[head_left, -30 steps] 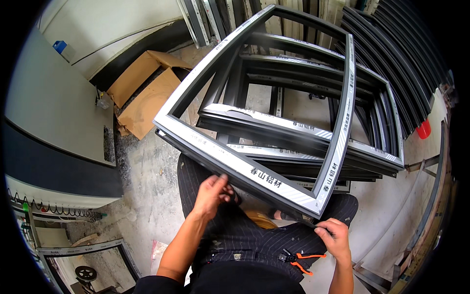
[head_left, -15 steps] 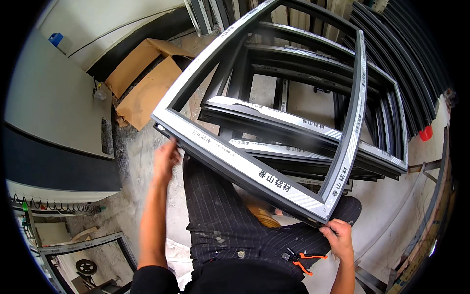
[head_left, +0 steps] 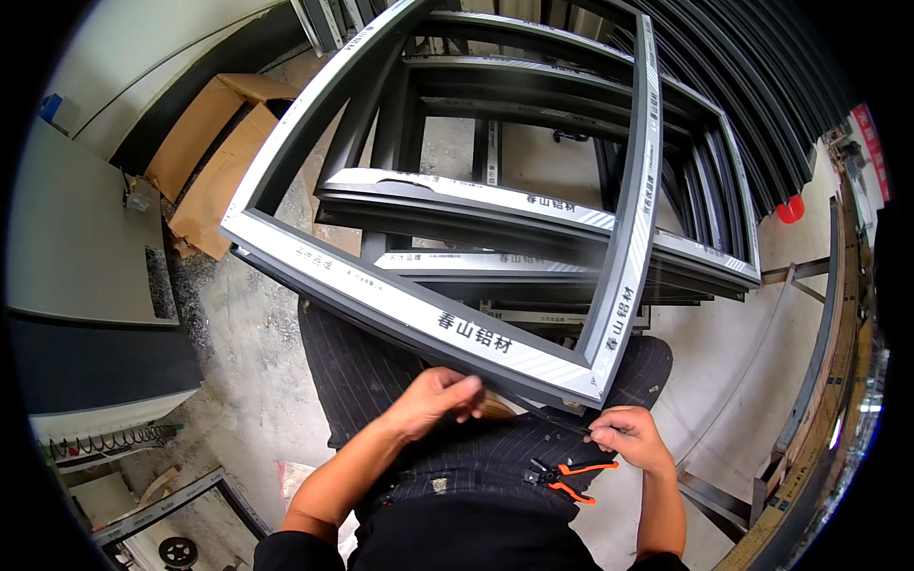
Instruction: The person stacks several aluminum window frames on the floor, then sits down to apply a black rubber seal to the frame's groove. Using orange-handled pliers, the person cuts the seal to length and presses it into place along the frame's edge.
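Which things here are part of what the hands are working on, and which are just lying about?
In hand:
- grey window frame, near rail across the lap
- thin dark strip under that rail, between left hand and right hand
- orange-handled pliers on the lap

Lying about:
- stacked frames behind
- cardboard boxes on the floor
- red cup

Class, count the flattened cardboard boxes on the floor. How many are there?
2: one cardboard box upper left by the wall, the other beside it against the frame's left corner. More may be hidden.

left hand (head_left: pixel 433 400): fingers curled, low | right hand (head_left: pixel 630 436): pinching grip
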Demonstrator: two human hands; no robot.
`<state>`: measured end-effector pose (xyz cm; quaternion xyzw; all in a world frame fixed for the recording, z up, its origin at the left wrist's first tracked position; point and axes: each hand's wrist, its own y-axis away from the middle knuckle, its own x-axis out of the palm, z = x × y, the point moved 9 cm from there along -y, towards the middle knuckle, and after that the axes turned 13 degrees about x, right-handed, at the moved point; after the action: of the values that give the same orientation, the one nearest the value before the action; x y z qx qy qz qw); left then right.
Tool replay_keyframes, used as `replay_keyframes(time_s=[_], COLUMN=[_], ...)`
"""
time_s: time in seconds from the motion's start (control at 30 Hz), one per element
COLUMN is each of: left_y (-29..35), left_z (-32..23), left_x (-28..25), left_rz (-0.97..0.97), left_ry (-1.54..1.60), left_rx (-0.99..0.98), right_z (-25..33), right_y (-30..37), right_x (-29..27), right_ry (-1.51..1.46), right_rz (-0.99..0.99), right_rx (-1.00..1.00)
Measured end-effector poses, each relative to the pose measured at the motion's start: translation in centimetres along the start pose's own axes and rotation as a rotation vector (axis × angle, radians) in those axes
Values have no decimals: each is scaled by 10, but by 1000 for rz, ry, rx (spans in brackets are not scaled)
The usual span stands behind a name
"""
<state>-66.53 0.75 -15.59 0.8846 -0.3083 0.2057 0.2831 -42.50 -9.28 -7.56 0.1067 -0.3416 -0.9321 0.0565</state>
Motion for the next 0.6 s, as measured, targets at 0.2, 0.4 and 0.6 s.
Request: replay_keyframes(time_s=[0.2,0.4,0.6], left_y=[-5,-4,-5], left_z=[3,5,15], left_x=[21,32,45], left_rz=[-57,-48,-34], left_ry=[38,30,19], left_rx=[26,3,-7], right_z=[21,28,34], right_y=[3,15,14], right_x=[-10,-12,-9], right_ry=[182,255,393], right_rz=[-303,-465,-544], right_rx=[-245,-340,-469])
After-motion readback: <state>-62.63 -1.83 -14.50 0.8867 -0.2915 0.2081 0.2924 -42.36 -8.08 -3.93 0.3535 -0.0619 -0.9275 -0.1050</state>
